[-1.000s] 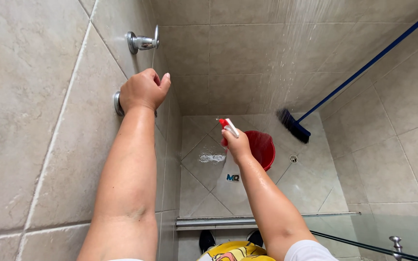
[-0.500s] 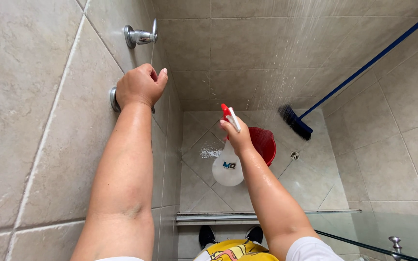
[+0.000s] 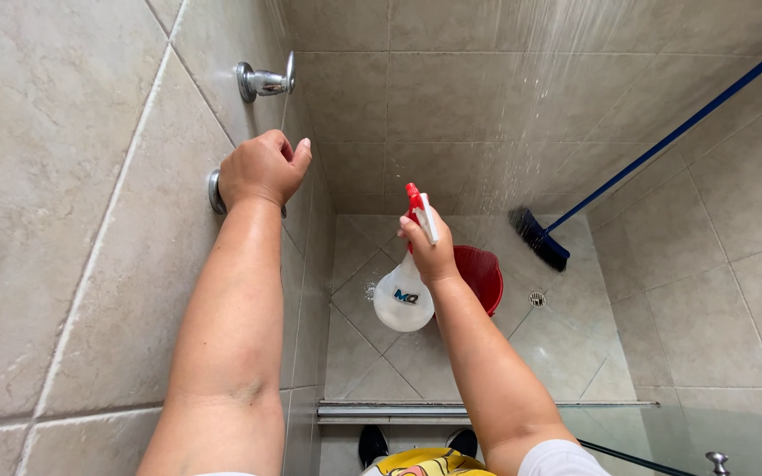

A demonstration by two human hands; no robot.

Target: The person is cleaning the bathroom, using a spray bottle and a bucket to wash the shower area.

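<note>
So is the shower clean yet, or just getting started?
Looks early. Done: water is falling and the floor is wet. In hand: the left hand grips a wall valve, the right hand holds a spray bottle. Left: the broom leans untouched and the red bucket sits on the floor.

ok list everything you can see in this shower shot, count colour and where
spray bottle: 1, clear with red and white trigger, in right hand
valve knobs: 2, chrome, left wall, lower one under left hand
bucket: 1, red, on floor behind bottle
broom: 1, blue handle, dark bristles, leaning against right wall
floor drain: 1, metal, right of bucket
shoes: 2, black, bottom edge
left hand: on lower knob
right hand: gripping bottle neck
</note>
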